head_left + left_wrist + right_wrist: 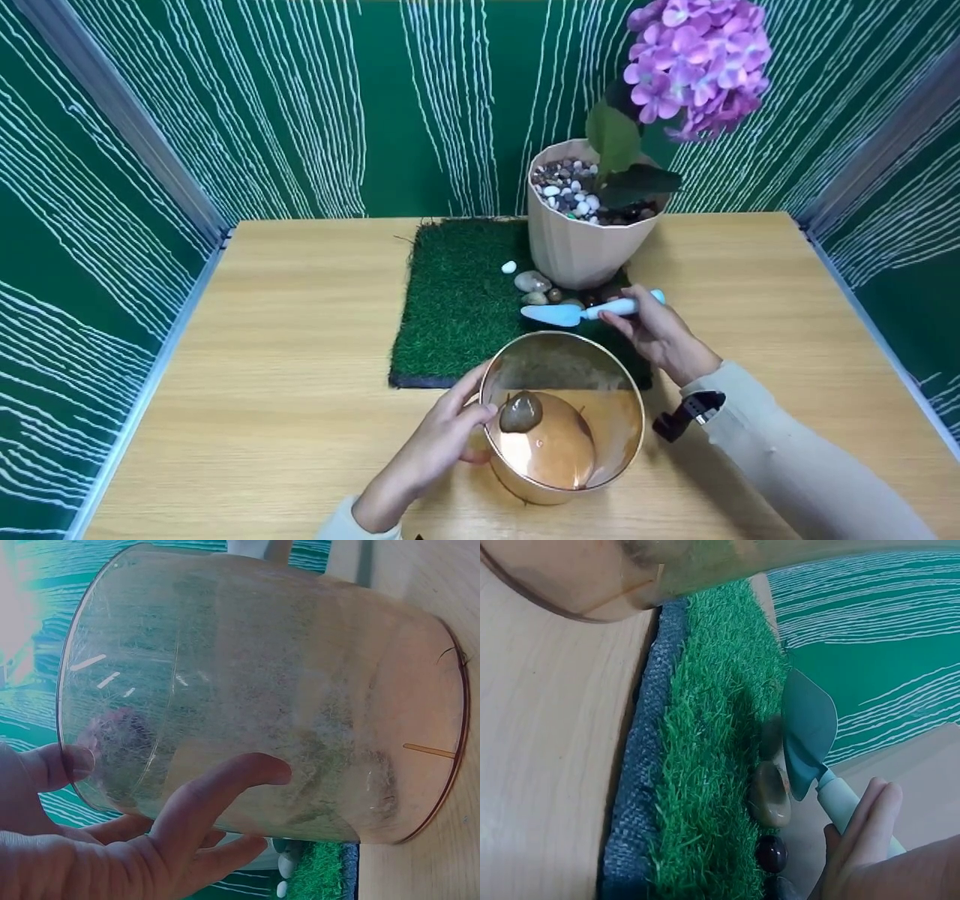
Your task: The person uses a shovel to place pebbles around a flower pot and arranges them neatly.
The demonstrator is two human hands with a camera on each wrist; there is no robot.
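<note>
My left hand grips a see-through amber plastic container at its left side, with the thumb over the rim and the fingers along the outer wall. One large, smooth dark stone lies inside, near the bottom. In my right hand is a small light-blue trowel, pinched by its handle, its blade pointing left. The right wrist view shows the trowel's blade beside several smooth stones on the artificial turf mat. Nothing shows on the blade.
Behind the trowel, on the mat's back right, stands a beige flowerpot filled with pebbles. A purple hydrangea rises from it, leaning right. A white pebble lies left of the pot. Green walls with white lines enclose the wooden table.
</note>
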